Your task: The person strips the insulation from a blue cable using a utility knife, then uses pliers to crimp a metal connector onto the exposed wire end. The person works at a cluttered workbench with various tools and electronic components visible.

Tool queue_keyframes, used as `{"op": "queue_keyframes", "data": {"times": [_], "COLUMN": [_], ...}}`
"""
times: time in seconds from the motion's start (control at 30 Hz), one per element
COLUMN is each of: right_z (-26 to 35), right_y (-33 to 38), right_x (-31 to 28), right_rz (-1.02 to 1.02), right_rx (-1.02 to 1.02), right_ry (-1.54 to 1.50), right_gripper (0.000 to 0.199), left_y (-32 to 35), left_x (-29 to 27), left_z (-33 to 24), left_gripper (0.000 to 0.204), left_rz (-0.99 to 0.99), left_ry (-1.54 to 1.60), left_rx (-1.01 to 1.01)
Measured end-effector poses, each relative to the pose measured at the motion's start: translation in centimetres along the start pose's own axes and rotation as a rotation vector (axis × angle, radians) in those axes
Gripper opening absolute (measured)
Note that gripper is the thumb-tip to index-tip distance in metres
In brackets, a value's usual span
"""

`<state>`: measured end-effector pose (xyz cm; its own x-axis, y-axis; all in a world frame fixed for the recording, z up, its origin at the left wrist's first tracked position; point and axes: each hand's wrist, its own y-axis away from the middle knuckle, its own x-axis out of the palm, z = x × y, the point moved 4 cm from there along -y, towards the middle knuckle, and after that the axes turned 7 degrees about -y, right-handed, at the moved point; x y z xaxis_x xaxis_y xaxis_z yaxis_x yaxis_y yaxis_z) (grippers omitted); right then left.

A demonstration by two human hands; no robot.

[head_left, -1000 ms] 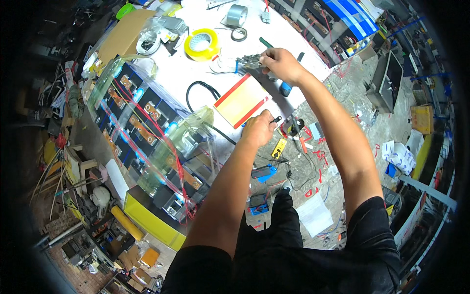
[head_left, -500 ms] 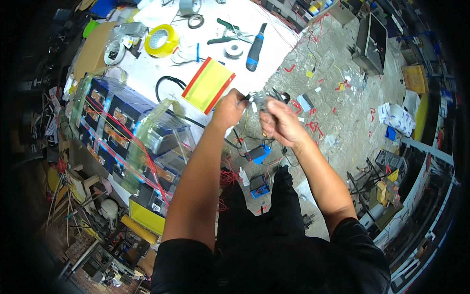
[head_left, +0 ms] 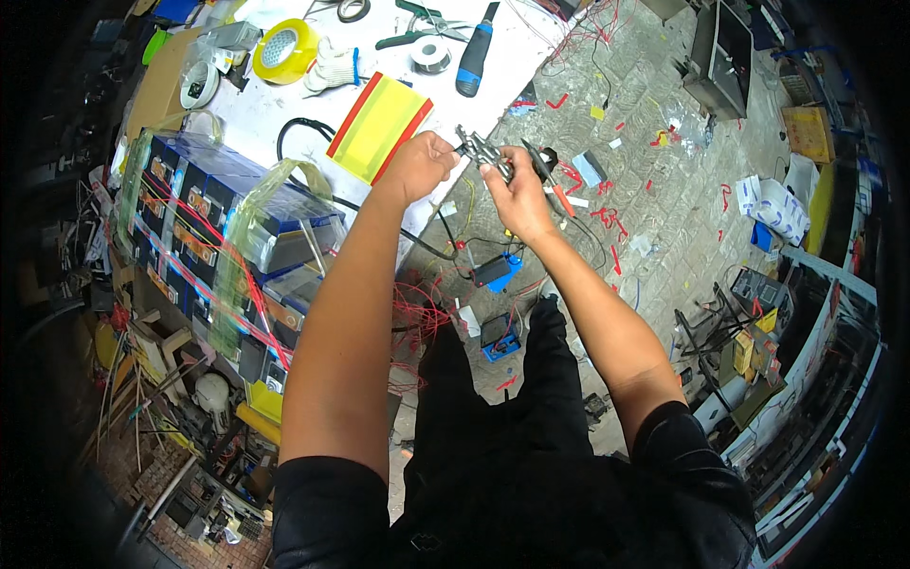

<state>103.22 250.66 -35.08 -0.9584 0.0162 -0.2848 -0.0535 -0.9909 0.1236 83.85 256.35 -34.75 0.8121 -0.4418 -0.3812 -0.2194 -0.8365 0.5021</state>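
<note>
**Both hands closed on a small metal part, off the table's edge**

Currently a small grey metal part (head_left: 485,152) is pinched between both hands, held in the air just past the edge of the white table (head_left: 275,109). Left hand (head_left: 417,166): fingers curled, fingertips pressed onto the part's left end. Right hand (head_left: 517,190): thumb and fingers closed on its right end; a thin tool with an orange-red tip (head_left: 552,185) is seen just beside that hand, whether gripped or lying on the floor behind cannot be told.

Nearest on the table: a yellow pad with red edges (head_left: 381,125), just left of the left hand, with a black cable (head_left: 308,128) looping beside it. Farther up the table: a blue-handled screwdriver (head_left: 472,52), green-handled pliers (head_left: 417,27), a solder spool (head_left: 430,55), a white glove (head_left: 332,68) and a yellow tape roll (head_left: 282,49).

To the left, a battery pack wrapped in clear film (head_left: 218,228) with red wires is seen. Below the hands, small blue modules (head_left: 498,270) and red wire scraps lie on the concrete floor (head_left: 664,180).
</note>
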Motion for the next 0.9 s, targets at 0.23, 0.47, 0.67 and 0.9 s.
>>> {"op": "queue_keyframes", "data": {"times": [0.23,0.47,0.67,0.9], "right_z": [1.9,1.6,3.4,4.7], "right_y": [-1.1,-1.6,-1.1,-1.2], "right_x": [-0.7,-0.2,-0.1,-0.6], "right_rz": [-0.002,0.001,-0.039,-0.212], "right_rx": [-0.008,-0.199,-0.193,-0.413], "right_ry": [0.055,0.245,0.267,0.102], "right_gripper": [0.042,0.038,0.036,0.031], "left_y": [-0.8,-1.0,-1.1,-1.3], "left_x": [-0.6,-0.5,-0.4,-0.3], "left_z": [-1.0,-1.3,-1.0,-0.9], "left_gripper": [0.019,0.017,0.016,0.017], "left_rz": [0.068,0.106,0.088,0.123], "left_ry": [-0.110,-0.104,-0.083,-0.117], "left_rx": [-0.274,-0.257,-0.282,-0.270]}}
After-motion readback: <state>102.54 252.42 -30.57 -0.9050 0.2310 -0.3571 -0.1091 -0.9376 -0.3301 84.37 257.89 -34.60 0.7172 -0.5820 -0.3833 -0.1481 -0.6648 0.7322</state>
